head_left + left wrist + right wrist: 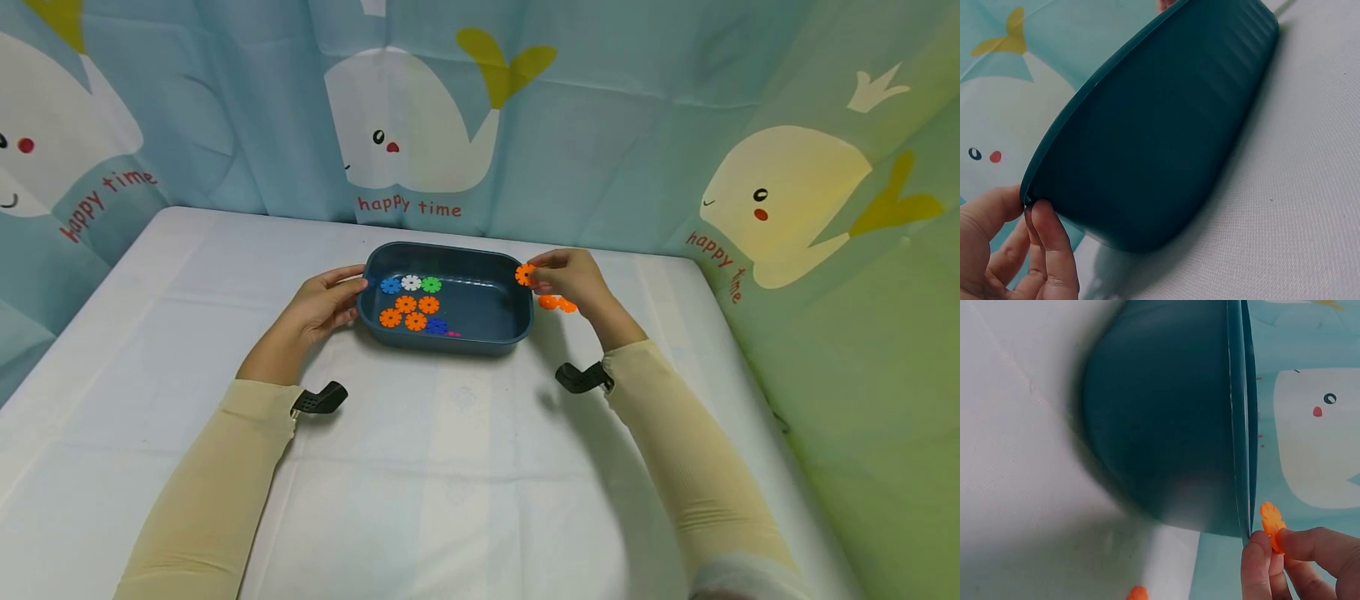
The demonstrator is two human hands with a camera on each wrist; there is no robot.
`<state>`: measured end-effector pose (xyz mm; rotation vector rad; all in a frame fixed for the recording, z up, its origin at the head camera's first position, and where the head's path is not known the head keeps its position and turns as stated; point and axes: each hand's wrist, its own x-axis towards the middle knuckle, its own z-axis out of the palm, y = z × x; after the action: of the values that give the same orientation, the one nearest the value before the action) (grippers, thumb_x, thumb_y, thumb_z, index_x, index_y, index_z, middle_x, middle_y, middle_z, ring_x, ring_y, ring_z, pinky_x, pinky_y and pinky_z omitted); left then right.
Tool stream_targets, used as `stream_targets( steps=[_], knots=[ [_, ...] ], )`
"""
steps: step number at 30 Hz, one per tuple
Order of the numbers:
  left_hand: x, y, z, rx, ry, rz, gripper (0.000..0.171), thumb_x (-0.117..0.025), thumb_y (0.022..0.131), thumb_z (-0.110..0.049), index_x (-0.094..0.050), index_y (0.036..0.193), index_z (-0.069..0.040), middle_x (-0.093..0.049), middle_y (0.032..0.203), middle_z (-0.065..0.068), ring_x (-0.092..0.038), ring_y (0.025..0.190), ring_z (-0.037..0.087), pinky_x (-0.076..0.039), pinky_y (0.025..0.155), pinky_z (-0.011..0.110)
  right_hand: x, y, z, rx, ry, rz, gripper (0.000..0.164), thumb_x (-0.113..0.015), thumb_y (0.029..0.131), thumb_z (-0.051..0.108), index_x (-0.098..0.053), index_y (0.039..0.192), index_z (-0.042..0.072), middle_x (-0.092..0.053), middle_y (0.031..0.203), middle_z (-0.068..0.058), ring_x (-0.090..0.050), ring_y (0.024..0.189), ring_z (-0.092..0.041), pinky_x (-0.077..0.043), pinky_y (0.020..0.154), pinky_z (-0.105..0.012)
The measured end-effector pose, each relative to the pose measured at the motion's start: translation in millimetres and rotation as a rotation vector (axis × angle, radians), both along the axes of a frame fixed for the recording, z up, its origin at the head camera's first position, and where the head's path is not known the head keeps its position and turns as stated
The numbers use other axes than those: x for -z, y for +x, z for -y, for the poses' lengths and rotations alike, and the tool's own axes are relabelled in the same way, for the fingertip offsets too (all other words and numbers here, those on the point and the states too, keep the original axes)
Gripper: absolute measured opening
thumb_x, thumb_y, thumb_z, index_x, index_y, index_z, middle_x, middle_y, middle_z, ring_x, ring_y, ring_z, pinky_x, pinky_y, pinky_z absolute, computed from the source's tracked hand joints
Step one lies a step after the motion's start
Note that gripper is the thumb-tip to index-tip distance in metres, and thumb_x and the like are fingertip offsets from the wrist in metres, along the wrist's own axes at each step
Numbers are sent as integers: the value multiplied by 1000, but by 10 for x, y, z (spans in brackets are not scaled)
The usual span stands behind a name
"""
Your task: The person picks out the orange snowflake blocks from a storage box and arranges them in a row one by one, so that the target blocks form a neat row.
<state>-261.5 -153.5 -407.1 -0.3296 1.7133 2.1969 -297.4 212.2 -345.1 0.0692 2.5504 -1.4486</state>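
Note:
A dark teal oblong basin (480, 308) stands on the white-covered table. My left hand (318, 304) pinches its left rim between thumb and fingers, as the left wrist view also shows. At the basin's right end, my right hand (573, 279) pinches an orange snowflake disc (524, 274) by its edge, right at the rim. In the right wrist view that orange disc (1271, 526) stands on edge between thumb and fingers. Inside the basin, on the left, lie several orange discs (406, 304), a light blue disc (391, 285), a white disc (411, 283), a green disc (431, 284) and dark blue pieces (437, 326).
Two orange discs (558, 303) lie on the table beneath my right hand, just right of the basin. A sliver of pink (453, 334) shows by the basin's front wall. Behind the table (450, 467) hangs a blue curtain (622, 125) printed with whales.

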Motion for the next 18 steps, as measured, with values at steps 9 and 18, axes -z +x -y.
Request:
stream_targets(
  steps=[9,18],
  knots=[
    [-9,0,-7,-2,-15,2,57,-66,95,-18,-45,148,-13,-67,95,-5,-63,73,5,-54,63,16,12,19,-91,-8,-16,-6,32,-65,94,9,-63,122,-6,-70,110,-18,-72,88,-22,-59,83,-30],
    [25,-21,-11,-12,-15,1,54,-65,96,-17,-47,147,-13,-65,99,-3,-63,74,6,-55,64,17,14,53,-158,-4,-22,8,34,-65,94,9,-62,124,-8,-72,100,-11,-72,82,-14,-58,78,-23]
  ],
)
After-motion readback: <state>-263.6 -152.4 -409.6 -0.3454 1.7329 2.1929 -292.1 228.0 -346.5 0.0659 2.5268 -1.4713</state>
